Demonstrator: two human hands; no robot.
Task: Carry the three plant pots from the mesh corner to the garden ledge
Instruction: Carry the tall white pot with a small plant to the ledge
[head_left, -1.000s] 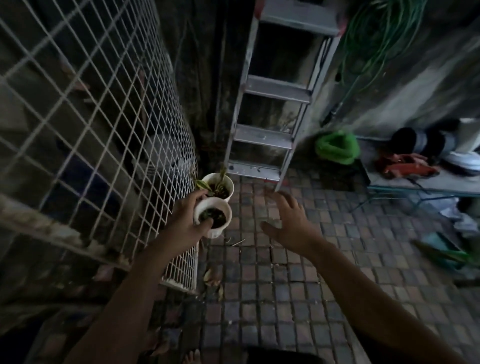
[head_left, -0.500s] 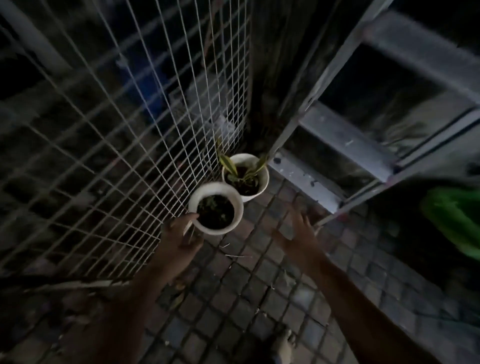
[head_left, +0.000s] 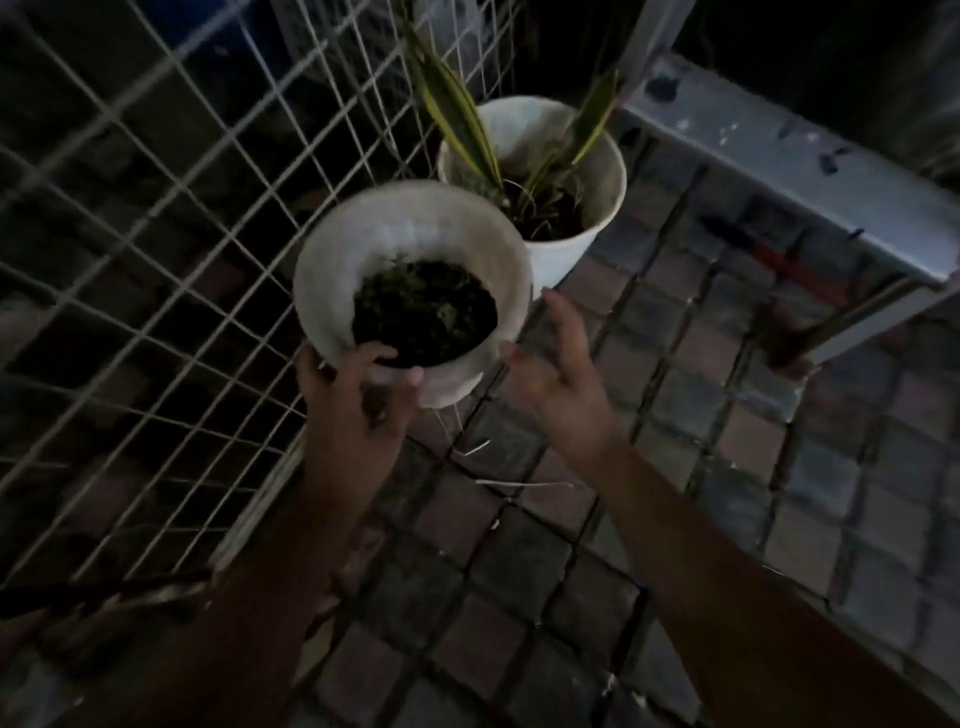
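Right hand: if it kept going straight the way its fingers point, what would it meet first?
Probably the near white pot that the left hand grips; the right hand, open, points at its side. Depth is unclear.

Nothing here can be read: no words, labels, brand marks or numbers show anywhere in this dim corner. The two round white plastic plant pots carry plain walls as far as the blur lets me tell, and the grey metal ladder step bears only dark specks and smudges, not letters.
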